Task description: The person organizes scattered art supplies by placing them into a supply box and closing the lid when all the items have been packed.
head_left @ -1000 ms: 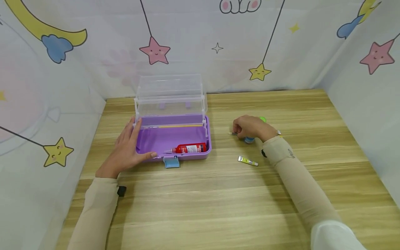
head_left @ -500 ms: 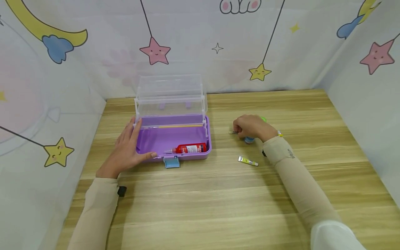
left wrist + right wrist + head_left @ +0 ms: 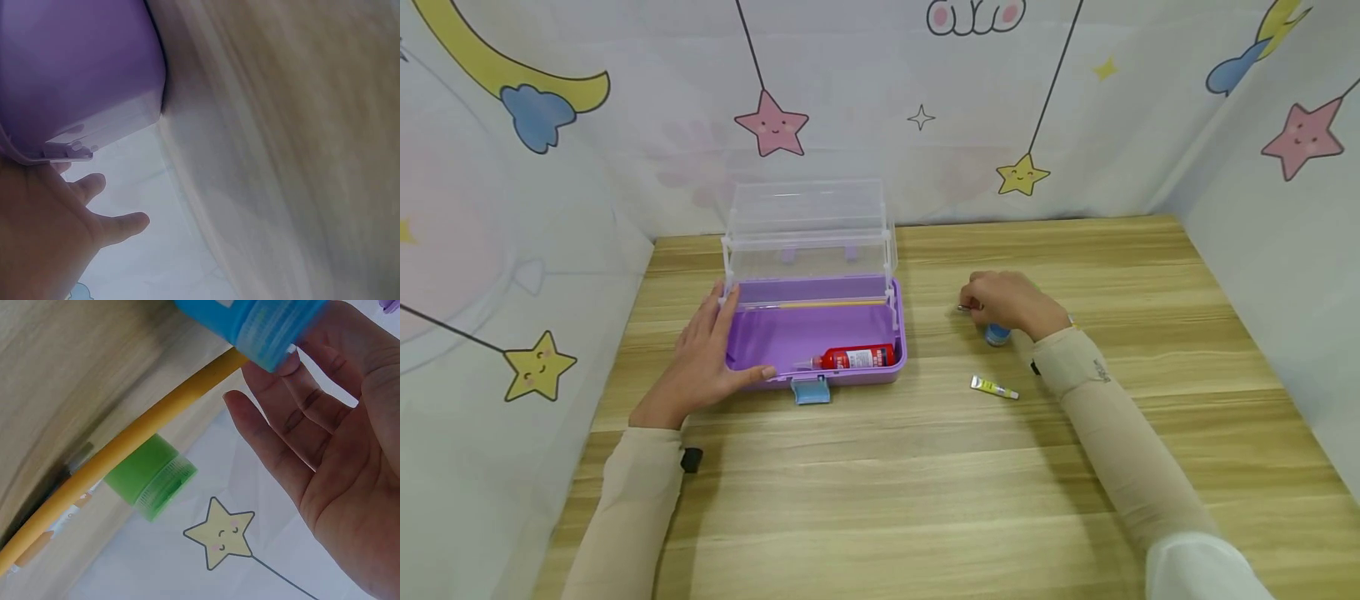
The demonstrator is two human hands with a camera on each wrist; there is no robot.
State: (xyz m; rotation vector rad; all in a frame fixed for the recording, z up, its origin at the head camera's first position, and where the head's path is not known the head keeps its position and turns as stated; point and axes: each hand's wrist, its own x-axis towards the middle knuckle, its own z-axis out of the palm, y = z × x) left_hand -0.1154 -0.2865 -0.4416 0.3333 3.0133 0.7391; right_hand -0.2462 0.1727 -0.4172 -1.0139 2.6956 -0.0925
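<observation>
Shifted slightly toward twelve o'clock, the brush (image 3: 125, 445) is pinched in the right hand (image 3: 1009, 302), at three o'clock of the purple box (image 3: 775, 337); more of the blue jar (image 3: 997, 335) shows. The left hand (image 3: 703, 354), fingers extended, rests on the box's nine-o'clock end; inside, a red bottle (image 3: 853, 357) lies at five o'clock, a yellow stick (image 3: 835, 303) toward twelve.

Place reads as a staged tabletop booth, craft-station type; can't tell whether home or studio around it. Evidence: wood-grain tabletop (image 3: 880, 492), closed in at back, left and right by creased white sheeting (image 3: 857, 50). Sheeting carries a nursery-style cartoon print: pink star (image 3: 772, 125) and yellow star (image 3: 1022, 176) on drawn strings, crescent moon (image 3: 482, 54), blue cloud (image 3: 538, 115). Craft side: open purple box (image 3: 782, 333) with red bottle (image 3: 853, 357) inside; blue jar (image 3: 997, 336), green jar (image 3: 150, 477) and small tube (image 3: 995, 387) out on the wood. Wrist views match: same wood, same sheeting behind.
</observation>
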